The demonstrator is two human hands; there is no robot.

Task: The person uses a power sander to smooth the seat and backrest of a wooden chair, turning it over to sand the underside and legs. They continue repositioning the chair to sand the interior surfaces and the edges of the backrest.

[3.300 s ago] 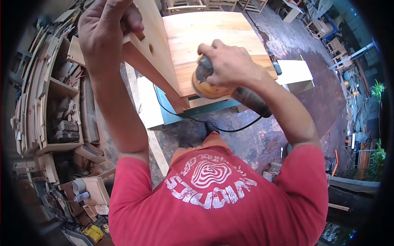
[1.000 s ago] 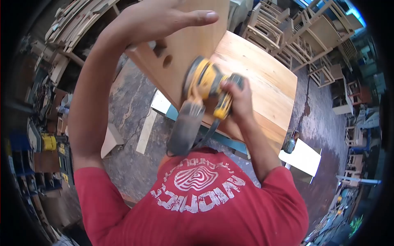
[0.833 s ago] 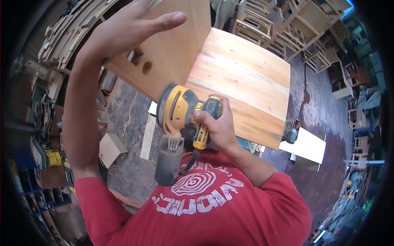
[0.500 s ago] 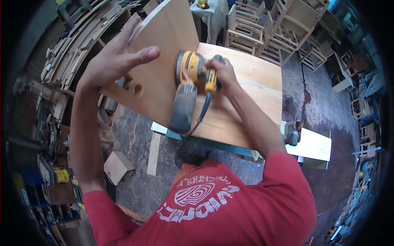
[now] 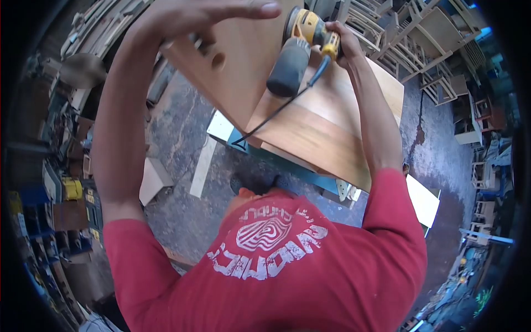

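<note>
At the panel [image 5: 243, 61], I hold the sander [image 5: 307, 26] with my right hand [image 5: 348, 45], fingers wrapped around it; my left hand [image 5: 193, 17] extends its thumb, other fingers' grip I cannot tell.

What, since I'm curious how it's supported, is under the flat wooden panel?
Below the near edge of the flat wooden panel, a pale strip and a teal surface show. The panel covers whatever lies farther back beneath it, so its full support cannot be seen.
</note>
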